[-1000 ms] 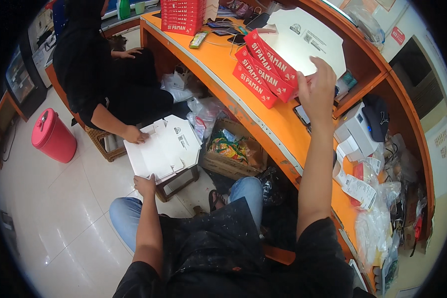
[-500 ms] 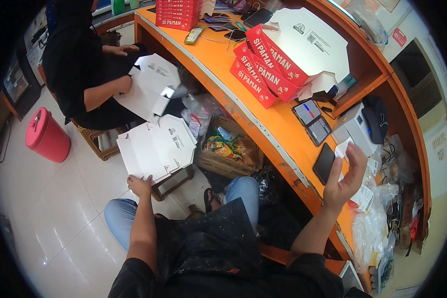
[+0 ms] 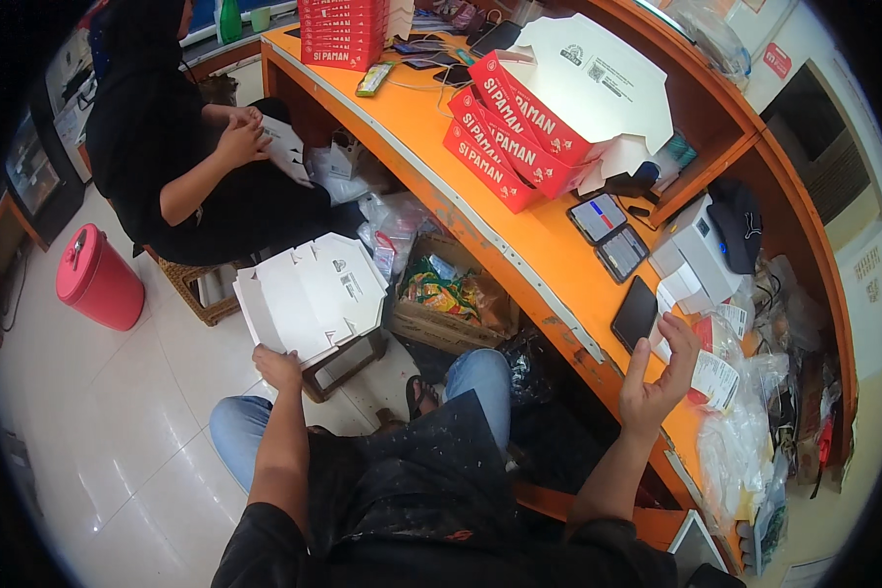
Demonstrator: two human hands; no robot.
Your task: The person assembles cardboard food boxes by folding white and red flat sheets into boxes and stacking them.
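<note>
My left hand (image 3: pixel 277 368) grips the near edge of a flat white cardboard box blank (image 3: pixel 314 294), with its thumb on top. The blank lies on a pile of similar sheets on a low stool (image 3: pixel 343 369), its corner flaps slit and slightly raised. Over the edge of the orange counter, my right hand (image 3: pixel 660 382) is raised and empty, fingers apart and curled a little. Nearest to it are a dark phone (image 3: pixel 636 314) and some paper slips (image 3: pixel 713 379).
Folded red and white boxes (image 3: pixel 519 132) and another red stack (image 3: pixel 342 34) stand on the counter (image 3: pixel 416 127). A co-worker (image 3: pixel 157 147) sits at the left with a white blank (image 3: pixel 286 149). A carton of packets (image 3: pixel 451 294) and a pink bin (image 3: pixel 100 278) stand on the floor.
My right hand has come down slightly toward the counter; my left hand keeps its hold. The co-worker's blank has moved back toward their lap, and their hands have come together.
</note>
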